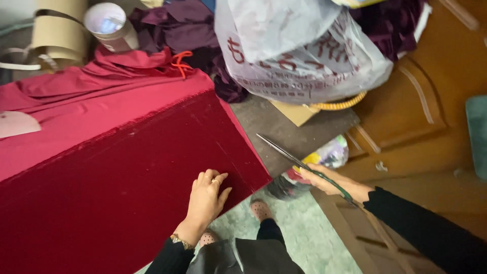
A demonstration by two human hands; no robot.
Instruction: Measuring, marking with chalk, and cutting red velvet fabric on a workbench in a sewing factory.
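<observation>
Two hands work: the left hand [207,195] lies spread and flat on plush crimson velvet [127,172]; the right hand [335,182] grips long, slim steel scissors [294,157], blades shut.

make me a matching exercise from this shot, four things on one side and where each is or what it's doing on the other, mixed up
Things:
1. left hand
2. right hand
3. white plastic bag
4. cardboard tube

Places or states:
A. at the top left, open end toward the camera
B. resting flat on the dark red velvet fabric near its edge
C. bulging, at the top centre above the grey surface
D. holding long scissors off the fabric's corner

Pairs: 1-B, 2-D, 3-C, 4-A
</observation>
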